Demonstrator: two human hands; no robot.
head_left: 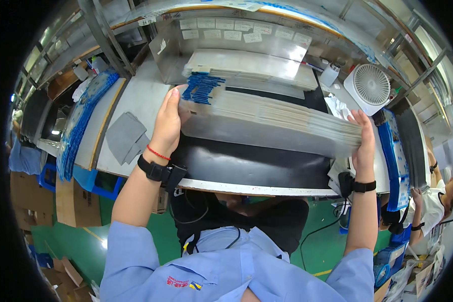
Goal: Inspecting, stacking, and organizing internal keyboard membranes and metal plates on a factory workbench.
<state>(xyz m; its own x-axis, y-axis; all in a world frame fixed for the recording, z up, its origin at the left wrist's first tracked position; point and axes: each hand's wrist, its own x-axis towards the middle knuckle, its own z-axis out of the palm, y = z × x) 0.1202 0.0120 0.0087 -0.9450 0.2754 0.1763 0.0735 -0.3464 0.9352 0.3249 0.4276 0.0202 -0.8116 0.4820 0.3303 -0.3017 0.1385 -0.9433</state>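
Observation:
I hold a long stack of flat clear-and-white packets (267,118) with blue printed ends between both hands, just above a black mat (251,166) on the workbench. My left hand (168,121) presses the stack's left end, near the blue ends. My right hand (363,138) clamps the right end. A second pile of the same packets (251,68) lies behind it on the bench.
A white fan (370,85) and a small white bottle (329,74) stand at the back right. Grey sheets (126,136) lie on the bench's left. Blue packets fill trays at the left (78,126) and right (395,156). Another person (438,201) works at the right. Cardboard boxes (73,201) sit on the green floor.

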